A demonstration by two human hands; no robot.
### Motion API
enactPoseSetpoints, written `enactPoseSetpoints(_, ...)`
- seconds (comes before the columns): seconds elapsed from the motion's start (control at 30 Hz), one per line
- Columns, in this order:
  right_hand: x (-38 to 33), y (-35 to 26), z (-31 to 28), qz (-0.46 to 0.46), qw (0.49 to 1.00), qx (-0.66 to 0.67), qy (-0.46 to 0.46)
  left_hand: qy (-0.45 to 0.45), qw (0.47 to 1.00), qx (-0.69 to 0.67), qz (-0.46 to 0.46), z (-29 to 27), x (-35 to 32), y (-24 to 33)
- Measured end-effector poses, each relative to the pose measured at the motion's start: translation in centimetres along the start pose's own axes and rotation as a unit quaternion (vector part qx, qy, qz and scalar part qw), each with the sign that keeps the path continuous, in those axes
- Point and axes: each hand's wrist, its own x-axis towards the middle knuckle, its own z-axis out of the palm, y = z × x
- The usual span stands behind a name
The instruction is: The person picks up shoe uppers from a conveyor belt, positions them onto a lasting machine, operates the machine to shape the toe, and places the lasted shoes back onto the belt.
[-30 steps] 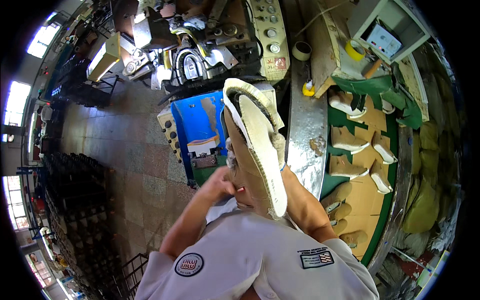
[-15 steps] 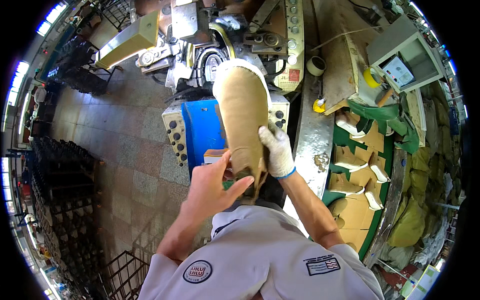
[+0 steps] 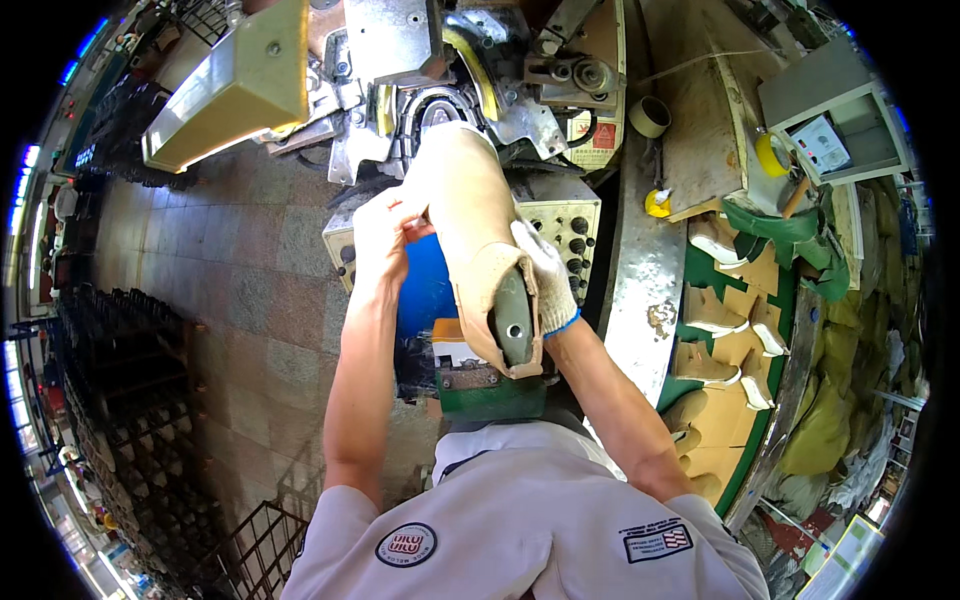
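Between the tan boot and the shoes runs a metal ledge.

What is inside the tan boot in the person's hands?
A dark green block with a round hole shows in the opening of the tan boot. Deeper in, toward the toe, the boot's own outside covers everything.

On the shirt, a round patch and rectangular patch bear lettering; on the machine, a label
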Motion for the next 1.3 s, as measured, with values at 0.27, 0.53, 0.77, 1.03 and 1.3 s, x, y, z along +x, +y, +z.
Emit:
enactPoseSetpoints(0.27, 4.6, 0.6, 2.3, -0.081, 0.993, -0.083, 0.037, 0.075, 0.993, -0.065, 0.067, 0.2, 1.4, -0.3)
enactPoseSetpoints(0.53, 5.2, 1.2, 3.7, -0.131, 0.98, -0.144, 0.04, 0.072, 0.992, 0.098, -0.02, 1.6, -2.1, -2.1)
enactPoseSetpoints(0.77, 6.7, 1.9, 3.3, -0.14, 0.983, -0.118, 0.015, 0.04, 0.995, -0.034, -0.079, 1.2, -0.9, -2.1)
enactPoseSetpoints(1.03, 6.4, 4.1, 3.7, -0.099, 0.99, -0.07, 0.076, 0.004, 0.976, -0.134, -0.172, 0.5, -2.1, -1.1)
enactPoseSetpoints(1.3, 7.2, 3.2, 2.3, -0.072, 0.995, -0.031, 0.068, 0.024, 0.984, -0.119, -0.133, 1.1, -1.4, -3.6)
